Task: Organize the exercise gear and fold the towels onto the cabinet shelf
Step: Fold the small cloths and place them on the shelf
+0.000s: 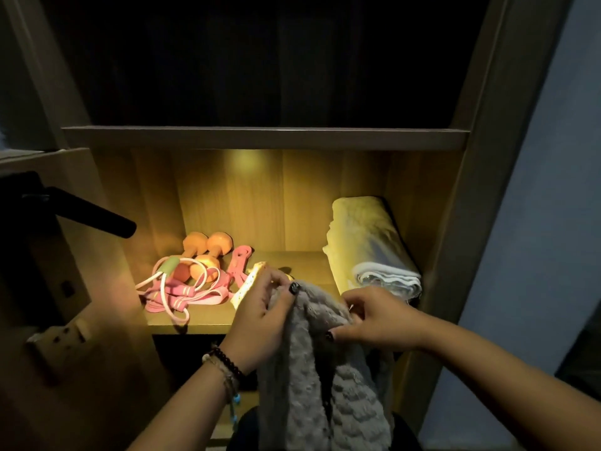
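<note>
Head view: both hands up at the lit shelf [208, 317], left hand [260, 323] and right hand [374, 317] each pinching the grey towel's [318, 385] top edge, its length hanging straight down; folded towel [370, 245] lies just beyond the right hand.

A home, likely a bedroom or hallway: a wooden cabinet [481, 177] with a lit shelf [201, 317] holding dumbbells [208, 245] and a folded towel [370, 242], beside a door handle [94, 213] and wall socket [61, 336]
</note>
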`<action>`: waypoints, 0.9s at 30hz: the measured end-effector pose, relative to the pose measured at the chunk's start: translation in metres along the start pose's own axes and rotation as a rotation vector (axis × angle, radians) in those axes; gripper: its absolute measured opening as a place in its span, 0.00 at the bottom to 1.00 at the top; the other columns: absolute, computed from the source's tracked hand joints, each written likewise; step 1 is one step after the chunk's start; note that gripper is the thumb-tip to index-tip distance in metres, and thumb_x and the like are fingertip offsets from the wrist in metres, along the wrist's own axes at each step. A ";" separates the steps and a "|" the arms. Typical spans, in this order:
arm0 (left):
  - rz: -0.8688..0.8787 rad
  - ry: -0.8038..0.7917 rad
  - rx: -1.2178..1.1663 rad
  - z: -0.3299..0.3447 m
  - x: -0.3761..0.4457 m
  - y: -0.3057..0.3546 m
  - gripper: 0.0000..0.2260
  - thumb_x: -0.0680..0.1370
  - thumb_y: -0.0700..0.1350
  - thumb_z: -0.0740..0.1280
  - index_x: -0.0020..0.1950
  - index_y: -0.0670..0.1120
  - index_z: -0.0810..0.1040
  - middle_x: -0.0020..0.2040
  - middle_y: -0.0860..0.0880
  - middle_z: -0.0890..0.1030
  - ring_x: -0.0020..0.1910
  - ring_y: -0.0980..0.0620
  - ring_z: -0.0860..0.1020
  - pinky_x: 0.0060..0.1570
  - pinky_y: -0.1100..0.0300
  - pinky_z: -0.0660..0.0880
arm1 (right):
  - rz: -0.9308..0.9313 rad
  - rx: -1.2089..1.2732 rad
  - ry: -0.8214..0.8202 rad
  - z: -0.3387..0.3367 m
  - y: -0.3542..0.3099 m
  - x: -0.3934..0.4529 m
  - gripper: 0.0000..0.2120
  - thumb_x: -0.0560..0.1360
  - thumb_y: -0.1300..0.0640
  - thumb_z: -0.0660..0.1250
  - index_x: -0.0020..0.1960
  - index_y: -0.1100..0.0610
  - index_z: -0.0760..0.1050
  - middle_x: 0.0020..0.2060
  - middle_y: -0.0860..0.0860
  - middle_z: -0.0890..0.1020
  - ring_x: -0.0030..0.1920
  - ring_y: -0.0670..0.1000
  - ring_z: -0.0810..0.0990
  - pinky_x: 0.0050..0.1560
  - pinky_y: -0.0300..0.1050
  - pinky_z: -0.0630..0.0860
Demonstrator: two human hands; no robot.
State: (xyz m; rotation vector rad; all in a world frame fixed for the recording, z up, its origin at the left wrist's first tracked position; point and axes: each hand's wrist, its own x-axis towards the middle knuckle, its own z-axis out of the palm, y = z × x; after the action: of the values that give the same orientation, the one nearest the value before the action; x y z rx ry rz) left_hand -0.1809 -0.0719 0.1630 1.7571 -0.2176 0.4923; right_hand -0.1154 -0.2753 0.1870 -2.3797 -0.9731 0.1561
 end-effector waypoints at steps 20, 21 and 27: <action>-0.338 0.586 0.070 -0.033 -0.039 -0.068 0.10 0.68 0.38 0.77 0.46 0.48 0.82 0.44 0.52 0.82 0.47 0.53 0.80 0.41 0.61 0.76 | 0.284 0.229 0.207 0.045 0.052 -0.030 0.19 0.73 0.55 0.71 0.26 0.54 0.69 0.23 0.48 0.69 0.28 0.45 0.67 0.36 0.44 0.66; -0.375 0.598 0.062 -0.030 -0.040 -0.069 0.08 0.69 0.39 0.77 0.43 0.47 0.81 0.42 0.51 0.82 0.45 0.51 0.80 0.39 0.61 0.74 | 0.307 0.319 0.221 0.045 0.047 -0.030 0.19 0.72 0.55 0.71 0.26 0.54 0.69 0.23 0.49 0.69 0.28 0.46 0.67 0.36 0.45 0.66; -0.426 0.567 -0.007 0.006 -0.066 -0.062 0.07 0.72 0.41 0.74 0.43 0.44 0.76 0.34 0.49 0.81 0.34 0.53 0.79 0.32 0.60 0.73 | 0.419 0.805 0.213 0.052 0.009 -0.033 0.17 0.69 0.52 0.72 0.42 0.68 0.82 0.41 0.64 0.84 0.42 0.59 0.83 0.47 0.49 0.76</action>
State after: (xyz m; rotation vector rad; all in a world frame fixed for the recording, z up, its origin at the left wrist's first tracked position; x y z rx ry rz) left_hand -0.2136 -0.0697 0.0784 1.5297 0.5424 0.6466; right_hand -0.1501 -0.2794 0.1354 -1.7560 -0.2153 0.3634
